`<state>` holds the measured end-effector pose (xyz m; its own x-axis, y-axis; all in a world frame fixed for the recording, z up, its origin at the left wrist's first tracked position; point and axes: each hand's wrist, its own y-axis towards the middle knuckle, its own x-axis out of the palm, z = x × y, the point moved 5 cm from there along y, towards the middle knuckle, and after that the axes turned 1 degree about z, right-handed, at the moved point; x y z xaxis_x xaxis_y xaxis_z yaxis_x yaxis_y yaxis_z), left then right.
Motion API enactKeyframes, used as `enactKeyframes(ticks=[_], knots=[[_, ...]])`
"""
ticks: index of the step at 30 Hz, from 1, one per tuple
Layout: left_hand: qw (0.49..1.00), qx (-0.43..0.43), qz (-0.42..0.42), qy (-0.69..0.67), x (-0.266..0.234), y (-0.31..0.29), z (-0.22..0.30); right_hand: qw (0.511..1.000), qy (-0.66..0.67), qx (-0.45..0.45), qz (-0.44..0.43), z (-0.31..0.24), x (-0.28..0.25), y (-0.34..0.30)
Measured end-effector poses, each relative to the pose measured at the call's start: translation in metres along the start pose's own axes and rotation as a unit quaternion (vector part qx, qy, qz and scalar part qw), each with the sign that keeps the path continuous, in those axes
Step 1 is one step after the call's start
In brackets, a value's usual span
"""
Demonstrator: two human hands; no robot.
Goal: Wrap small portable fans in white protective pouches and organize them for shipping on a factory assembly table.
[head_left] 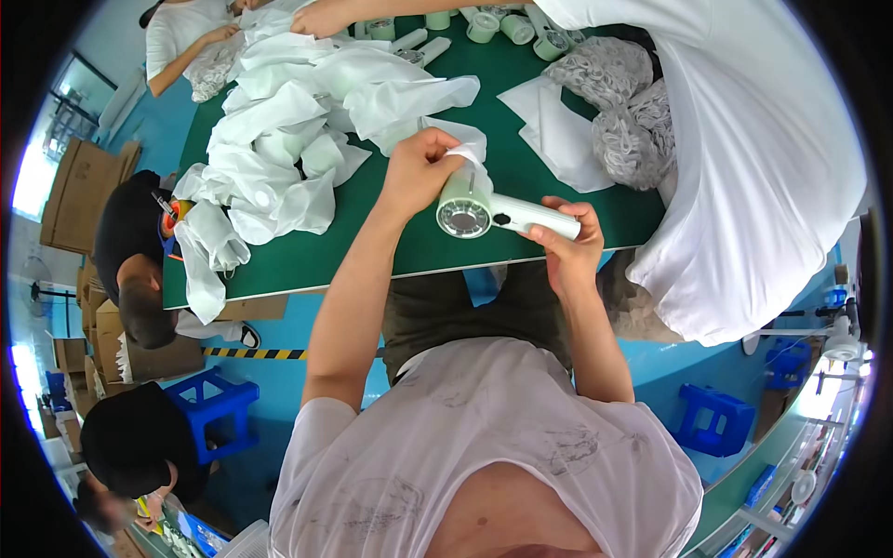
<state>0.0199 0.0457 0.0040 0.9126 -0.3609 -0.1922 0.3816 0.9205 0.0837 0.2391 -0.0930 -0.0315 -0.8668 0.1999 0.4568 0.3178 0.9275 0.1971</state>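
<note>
A handheld fan (465, 206) with a pale green round head and a white handle is held over the front edge of the green table. My right hand (569, 244) is closed around the end of its handle, thumb on the near side. At the top of the fan's head, the fingers of my left hand (420, 169) pinch a thin white bag (465, 139). Part of that bag lies behind the fan's head, so how far it reaches is hidden. Beyond my left hand spreads a pile of white bags (288, 121), some with pale green shapes showing through.
Several more fans (521, 30) lie at the table's (428, 249) far side. Flat white bags (556, 135) and bundles of grey cord (619, 88) sit to the right, beside a person in white (744, 167). Other people are at the left. Blue stools (716, 418) stand behind me.
</note>
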Motion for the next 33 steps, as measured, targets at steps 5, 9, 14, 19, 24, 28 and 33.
enactKeyframes(ticks=[5, 9, 14, 19, 24, 28, 33], knots=[[0.988, -0.015, 0.153, -0.026, -0.001, -0.011, -0.013, 0.997, 0.051, 0.030, 0.044, 0.010, 0.000, -0.001], [0.962, -0.071, 0.210, -0.157, 0.003, -0.020, -0.009, 0.996, -0.088, -0.027, -0.004, 0.006, 0.006, -0.008], [0.987, -0.034, 0.145, -0.064, 0.008, -0.017, -0.004, 0.896, -0.356, 0.010, -0.264, -0.015, 0.021, 0.012], [0.986, 0.073, 0.127, 0.076, 0.014, -0.015, 0.014, 0.870, -0.400, -0.018, -0.288, -0.018, 0.040, 0.009], [0.996, 0.025, 0.077, 0.045, 0.004, -0.015, 0.018, 0.846, -0.417, -0.048, -0.330, -0.055, 0.046, 0.010], [0.993, 0.071, 0.001, 0.096, 0.012, -0.020, 0.025, 0.831, -0.436, 0.005, -0.346, -0.047, 0.052, 0.012], [0.963, 0.200, -0.023, 0.177, 0.017, -0.028, 0.041, 0.808, -0.450, -0.015, -0.379, -0.032, 0.045, 0.019]])
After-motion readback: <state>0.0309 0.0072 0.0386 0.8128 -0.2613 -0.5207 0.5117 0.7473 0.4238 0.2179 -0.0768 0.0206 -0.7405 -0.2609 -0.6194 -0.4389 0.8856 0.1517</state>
